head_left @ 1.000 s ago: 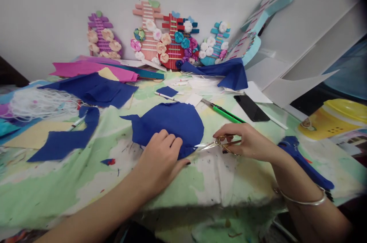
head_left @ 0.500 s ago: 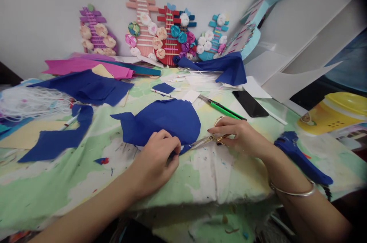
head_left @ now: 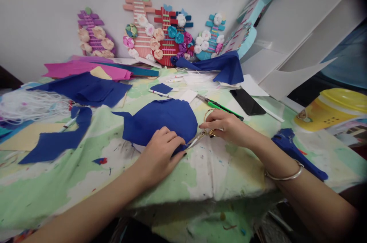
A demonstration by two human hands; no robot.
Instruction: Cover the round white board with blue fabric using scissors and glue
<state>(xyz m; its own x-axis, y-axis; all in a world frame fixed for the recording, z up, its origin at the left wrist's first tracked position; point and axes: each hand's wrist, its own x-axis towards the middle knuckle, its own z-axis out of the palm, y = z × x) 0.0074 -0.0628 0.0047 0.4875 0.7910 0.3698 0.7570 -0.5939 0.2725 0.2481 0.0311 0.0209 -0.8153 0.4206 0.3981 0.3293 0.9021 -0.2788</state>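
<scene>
A rounded piece of dark blue fabric or paper (head_left: 164,117) lies in the middle of the table, with a narrow tail at its left and a white layer peeking out below. My left hand (head_left: 163,151) is closed on its lower right edge, thumb and fingers pinching the blue material. My right hand (head_left: 228,126) holds gold-handled scissors (head_left: 197,138) by the loops. Their blades point down and left, and the tips meet the blue edge beside my left fingertips.
Behind lie a green utility knife (head_left: 222,108), a black phone (head_left: 248,101) and a marker (head_left: 160,94). A blue glue gun (head_left: 298,155) rests at right near a yellow bucket (head_left: 335,109). Blue scraps (head_left: 57,143) and white cord (head_left: 34,103) are at left. Decorated lute shapes (head_left: 166,40) lean against the wall.
My right hand and the scissors have swung slightly up and left, the blades now steeper. My left hand has shifted a little right along the blue edge. The view has moved slightly.
</scene>
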